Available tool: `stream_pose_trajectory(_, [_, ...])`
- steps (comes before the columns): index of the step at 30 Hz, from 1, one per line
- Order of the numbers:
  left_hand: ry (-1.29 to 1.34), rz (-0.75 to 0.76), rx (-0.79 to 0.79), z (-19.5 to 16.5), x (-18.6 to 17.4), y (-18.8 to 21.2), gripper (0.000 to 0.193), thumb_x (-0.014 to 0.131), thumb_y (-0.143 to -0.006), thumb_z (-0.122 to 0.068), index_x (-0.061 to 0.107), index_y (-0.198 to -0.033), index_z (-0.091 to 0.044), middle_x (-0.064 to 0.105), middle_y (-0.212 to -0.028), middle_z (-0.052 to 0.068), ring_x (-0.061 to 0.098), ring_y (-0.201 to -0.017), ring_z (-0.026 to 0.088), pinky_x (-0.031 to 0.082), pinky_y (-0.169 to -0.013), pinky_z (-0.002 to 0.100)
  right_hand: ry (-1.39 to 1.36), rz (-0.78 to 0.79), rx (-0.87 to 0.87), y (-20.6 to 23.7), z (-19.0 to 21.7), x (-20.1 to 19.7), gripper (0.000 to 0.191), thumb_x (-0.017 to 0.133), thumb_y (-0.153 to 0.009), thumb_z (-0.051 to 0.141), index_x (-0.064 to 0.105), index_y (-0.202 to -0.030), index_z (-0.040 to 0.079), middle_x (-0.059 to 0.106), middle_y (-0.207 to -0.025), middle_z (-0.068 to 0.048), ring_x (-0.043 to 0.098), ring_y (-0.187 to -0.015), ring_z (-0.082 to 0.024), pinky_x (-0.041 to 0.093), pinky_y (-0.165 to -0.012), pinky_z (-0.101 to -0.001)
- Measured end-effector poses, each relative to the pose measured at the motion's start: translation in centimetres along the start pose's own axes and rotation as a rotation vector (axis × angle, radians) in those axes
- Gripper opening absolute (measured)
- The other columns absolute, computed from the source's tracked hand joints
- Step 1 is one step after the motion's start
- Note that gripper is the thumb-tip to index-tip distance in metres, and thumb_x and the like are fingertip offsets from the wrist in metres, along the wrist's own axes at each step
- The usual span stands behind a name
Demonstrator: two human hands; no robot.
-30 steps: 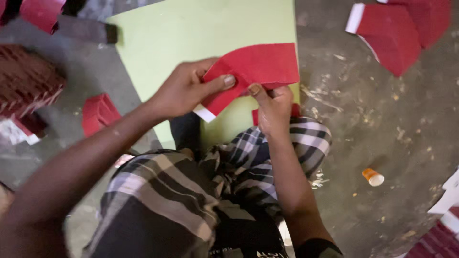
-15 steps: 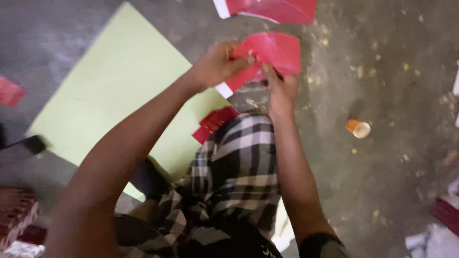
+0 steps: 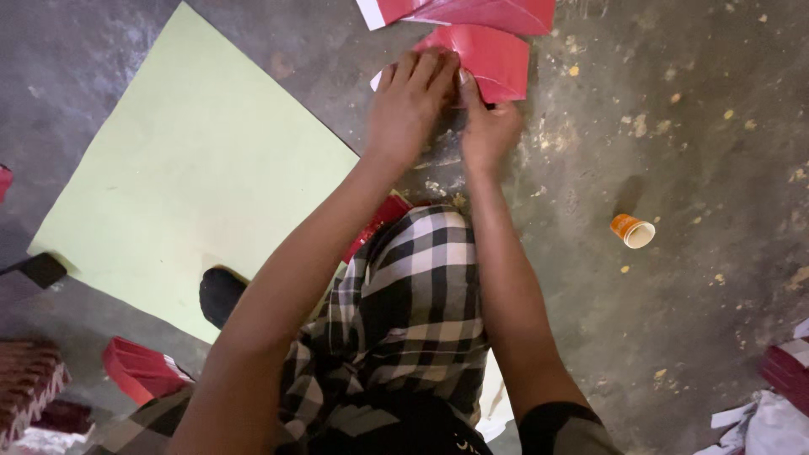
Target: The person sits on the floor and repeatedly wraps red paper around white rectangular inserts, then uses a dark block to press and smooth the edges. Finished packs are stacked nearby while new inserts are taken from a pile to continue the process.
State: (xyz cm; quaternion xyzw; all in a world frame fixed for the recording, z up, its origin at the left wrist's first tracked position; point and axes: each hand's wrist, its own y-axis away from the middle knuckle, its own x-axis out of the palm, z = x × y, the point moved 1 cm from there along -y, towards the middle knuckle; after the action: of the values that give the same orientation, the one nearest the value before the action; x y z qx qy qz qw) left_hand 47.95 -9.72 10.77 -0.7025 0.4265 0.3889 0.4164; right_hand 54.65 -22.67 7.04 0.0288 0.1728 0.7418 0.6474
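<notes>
A folded red paper piece (image 3: 493,57) with a white underside lies on the grey floor at the top of the head view. My left hand (image 3: 410,101) presses down on its left edge with the fingers spread over it. Right beside it, my right hand (image 3: 486,126) pinches the lower edge of the same red piece. Another red sheet (image 3: 472,12) lies just beyond it at the top edge. My checked trouser leg (image 3: 409,295) fills the middle below my arms.
A large pale green sheet (image 3: 185,168) covers the floor at left. A small orange paper cup (image 3: 632,230) lies on its side at right. More red pieces lie at lower left (image 3: 139,369) and lower right (image 3: 784,366). A woven basket (image 3: 25,383) sits at the bottom left corner.
The red piece went from being held up in both hands to lying on the floor further out. Both hands now press it down there. The view has swung right.
</notes>
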Motion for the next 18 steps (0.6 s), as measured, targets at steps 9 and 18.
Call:
stream_pose_trajectory(9, [0.047,0.062,-0.023,-0.5,0.9,-0.9,0.053,0.062,-0.091,-0.013,0.058,-0.143,-0.019,0.059,-0.132,-0.002,0.058,-0.122,0.022,0.062,-0.077,0.033,-0.019,0.063,-0.185,-1.1,0.4,-1.0,0.031,0.084,-0.092,0.016,0.075,-0.116,0.000,0.079,-0.106,-0.006,0.074,-0.095,-0.015,0.057,-0.086,-0.0302])
stream_pose_trajectory(18, [0.018,0.093,-0.005,0.1,0.6,-0.9,0.046,0.063,-0.092,-0.014,0.058,-0.137,-0.023,0.059,-0.125,-0.004,0.059,-0.122,0.022,0.062,-0.073,0.033,0.233,-0.070,-0.078,-0.9,1.1,-0.8,0.024,0.086,-0.089,0.017,0.077,-0.106,0.002,0.075,-0.088,-0.004,0.059,-0.067,-0.018,0.044,-0.059,-0.0376])
